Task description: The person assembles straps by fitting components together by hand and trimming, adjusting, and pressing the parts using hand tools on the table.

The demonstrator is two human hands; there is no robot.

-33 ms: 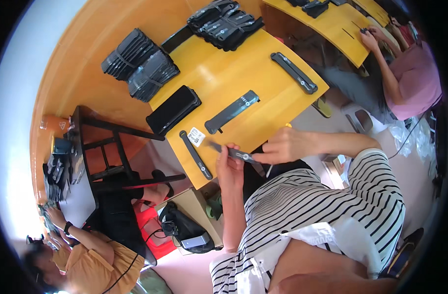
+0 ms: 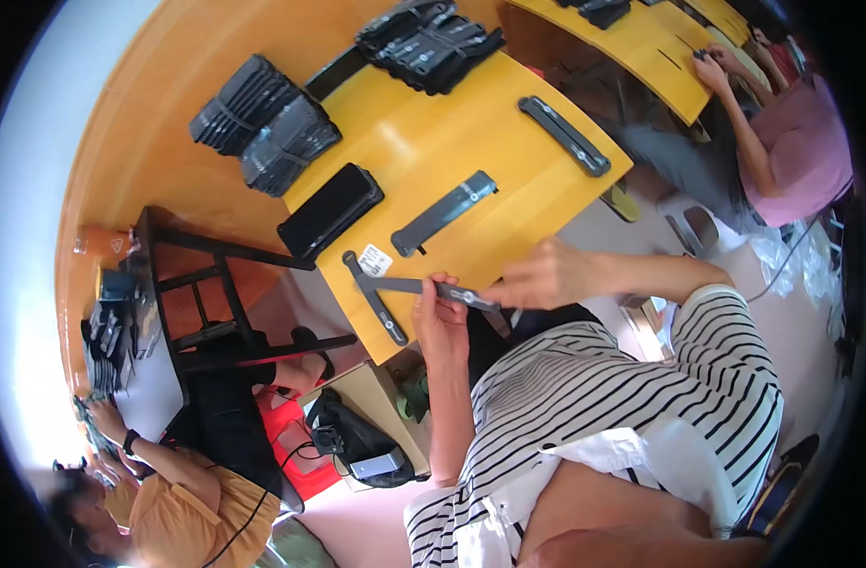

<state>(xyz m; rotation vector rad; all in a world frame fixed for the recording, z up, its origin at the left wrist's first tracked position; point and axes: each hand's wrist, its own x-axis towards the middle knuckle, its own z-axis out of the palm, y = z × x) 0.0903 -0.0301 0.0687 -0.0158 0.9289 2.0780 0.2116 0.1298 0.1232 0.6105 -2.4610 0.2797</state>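
Swung leftward, the dark strap [image 2: 406, 285] is pinched by my left hand [image 2: 442, 327]; whether my right hand [image 2: 548, 275] grips, I cannot tell.

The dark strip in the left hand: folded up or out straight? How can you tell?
Out straight: the dark strip extends in one line from the left hand over the yellow table, no bend showing.

A yellow wooden table [image 2: 400, 118] carries bound stacks of flat black packs [image 2: 428, 49] along its far edge. A black rounded slab [image 2: 330, 212] lies by the left edge; a slim black strip [image 2: 382, 317] and white printed label [image 2: 377, 260], toward the near-left corner; a dark grey strip [image 2: 444, 214], mid-table; a long black strip [image 2: 564, 136], beside the right edge.
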